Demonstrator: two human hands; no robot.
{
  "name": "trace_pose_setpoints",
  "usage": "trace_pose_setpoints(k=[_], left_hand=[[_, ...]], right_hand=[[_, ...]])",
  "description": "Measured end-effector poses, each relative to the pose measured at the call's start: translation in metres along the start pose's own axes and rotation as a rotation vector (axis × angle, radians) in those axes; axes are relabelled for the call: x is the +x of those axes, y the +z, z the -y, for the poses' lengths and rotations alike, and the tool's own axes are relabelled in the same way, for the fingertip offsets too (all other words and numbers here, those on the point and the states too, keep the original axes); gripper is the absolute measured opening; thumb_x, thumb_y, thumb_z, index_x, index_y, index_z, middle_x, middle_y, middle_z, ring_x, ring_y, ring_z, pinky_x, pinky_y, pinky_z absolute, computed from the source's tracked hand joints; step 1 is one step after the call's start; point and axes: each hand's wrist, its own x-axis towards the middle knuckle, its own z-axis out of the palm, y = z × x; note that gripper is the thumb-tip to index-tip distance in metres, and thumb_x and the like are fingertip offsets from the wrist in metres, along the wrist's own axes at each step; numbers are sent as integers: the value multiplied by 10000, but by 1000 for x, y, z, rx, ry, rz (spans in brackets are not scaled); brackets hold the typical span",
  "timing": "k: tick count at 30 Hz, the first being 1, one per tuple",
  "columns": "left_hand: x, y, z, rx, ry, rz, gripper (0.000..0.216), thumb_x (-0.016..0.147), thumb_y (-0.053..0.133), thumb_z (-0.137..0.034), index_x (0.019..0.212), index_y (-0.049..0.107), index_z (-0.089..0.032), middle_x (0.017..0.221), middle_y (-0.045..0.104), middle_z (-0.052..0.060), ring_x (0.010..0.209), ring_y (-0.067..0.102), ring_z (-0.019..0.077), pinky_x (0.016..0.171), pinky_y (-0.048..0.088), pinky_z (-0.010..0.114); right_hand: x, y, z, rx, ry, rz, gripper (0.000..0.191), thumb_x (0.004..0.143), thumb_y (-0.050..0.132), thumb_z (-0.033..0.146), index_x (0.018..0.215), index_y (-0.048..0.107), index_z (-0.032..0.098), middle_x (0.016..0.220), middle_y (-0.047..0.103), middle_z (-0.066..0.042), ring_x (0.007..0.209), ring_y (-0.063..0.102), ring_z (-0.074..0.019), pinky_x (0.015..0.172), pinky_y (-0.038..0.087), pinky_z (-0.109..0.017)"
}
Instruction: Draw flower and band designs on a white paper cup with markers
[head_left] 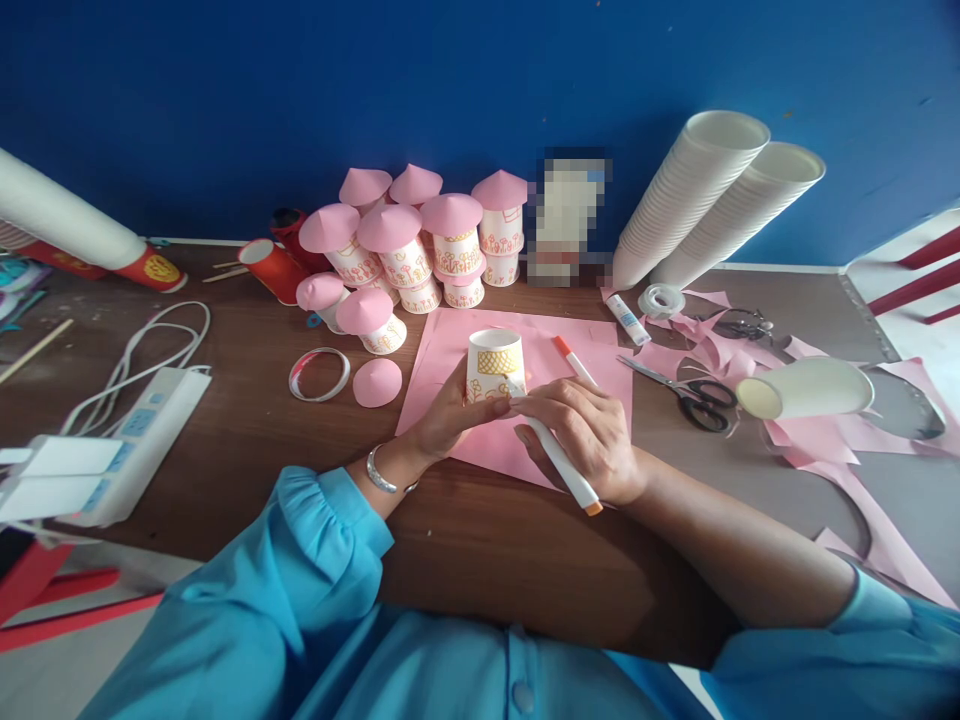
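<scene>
My left hand is closed around the lower side of a white paper cup, which carries a yellow lattice band and yellow flower drawings. In my right hand is a white marker with an orange end pointing down toward me. Its tip lies close to the cup's side; my fingers partly hide whether it touches. Under both hands lies a sheet of pink paper. A second marker, white with an orange-red cap, rests on the sheet just beyond my right hand.
Several decorated cups with pink cone roofs stand behind, near a loose pink cone and a tape roll. Scissors, a glue stick, pink scraps and tall cup stacks are right; a power strip is left.
</scene>
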Motion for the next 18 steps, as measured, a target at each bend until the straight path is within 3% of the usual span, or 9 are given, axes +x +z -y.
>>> trace_pose_setpoints(k=[9,18], left_hand=[[0,4,-3,-32,-24,-37,391,766,923,-390,999,688,-181,893,690,24,850,638,192,821,515,348],[0,3,-6,-45,-27,-29,441,760,939,-415,1052,702,-186,925,718,27,868,661,191,819,523,340]], right_hand=[[1,0,0,2,23,-14,337,1024,599,164,1361,615,151,907,778,-88,753,743,-229,656,602,-349],[0,0,0,7,18,-55,312,1005,609,155,1316,624,161,877,751,-72,729,717,-216,636,608,-348]])
